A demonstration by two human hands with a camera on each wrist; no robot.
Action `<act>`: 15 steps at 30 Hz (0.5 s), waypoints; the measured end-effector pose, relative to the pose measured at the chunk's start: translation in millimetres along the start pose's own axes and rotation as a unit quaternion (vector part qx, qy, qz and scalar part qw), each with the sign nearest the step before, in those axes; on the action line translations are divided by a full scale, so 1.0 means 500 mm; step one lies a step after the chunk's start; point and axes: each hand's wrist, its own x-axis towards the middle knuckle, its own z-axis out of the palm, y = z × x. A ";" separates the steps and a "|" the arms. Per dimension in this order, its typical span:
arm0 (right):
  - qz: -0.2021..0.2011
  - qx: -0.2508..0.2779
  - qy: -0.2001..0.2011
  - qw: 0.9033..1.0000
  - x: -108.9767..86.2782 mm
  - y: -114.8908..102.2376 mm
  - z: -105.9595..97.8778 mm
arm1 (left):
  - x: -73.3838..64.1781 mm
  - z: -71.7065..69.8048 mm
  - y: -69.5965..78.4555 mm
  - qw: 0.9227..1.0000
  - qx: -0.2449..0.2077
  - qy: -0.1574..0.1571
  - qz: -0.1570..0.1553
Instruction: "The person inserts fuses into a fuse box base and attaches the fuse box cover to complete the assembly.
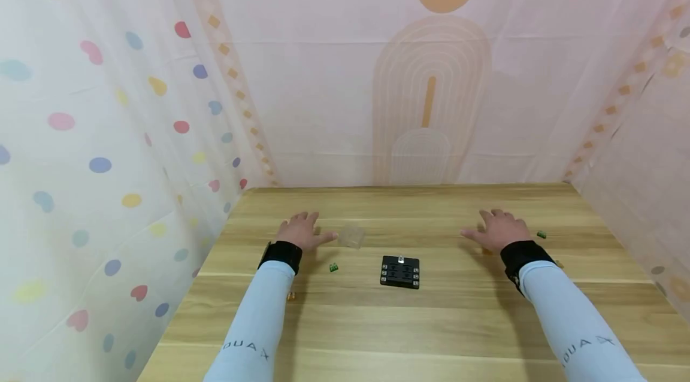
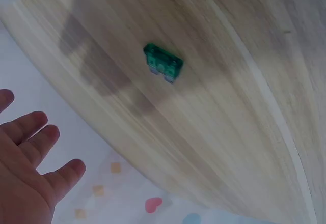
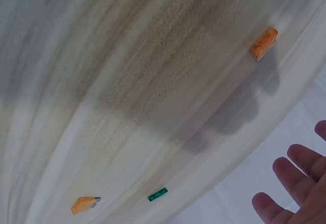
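My left hand (image 1: pixel 303 232) is held over the wooden table with fingers spread, its thumb pointing at a clear plastic cover (image 1: pixel 351 236). A green blade fuse (image 1: pixel 333 267) lies nearer me; the left wrist view shows this green fuse (image 2: pixel 163 61) with its metal prongs. An orange fuse (image 1: pixel 291 296) is beside the left sleeve. Between both hands sits a black fuse block (image 1: pixel 400 272) with metal terminals. Over the table's right side, my right hand (image 1: pixel 501 230) is also spread and holds nothing. An orange fuse (image 3: pixel 265 44), another orange fuse (image 3: pixel 85 205) and a green fuse (image 3: pixel 158 194) lie around it.
The wooden tabletop (image 1: pixel 345 328) reaches back to a pale patterned curtain (image 1: pixel 323 100). A dotted curtain (image 1: pixel 108 130) hangs along the left side, and another curtain (image 1: pixel 647 190) bounds the right. Black wrist bands (image 1: pixel 283 255) sit over light blue sleeves (image 1: pixel 253 328).
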 end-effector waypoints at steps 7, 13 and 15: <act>-0.003 0.003 -0.013 1.000 -0.001 -0.010 -0.012 | 0.005 -0.005 0.022 1.000 -0.005 0.007 0.007; -0.020 0.009 -0.018 1.000 -0.003 -0.027 -0.017 | 0.009 -0.009 0.038 1.000 -0.015 0.008 0.007; -0.025 0.009 -0.015 1.000 -0.002 -0.031 -0.014 | 0.009 -0.011 0.044 1.000 -0.023 0.007 0.009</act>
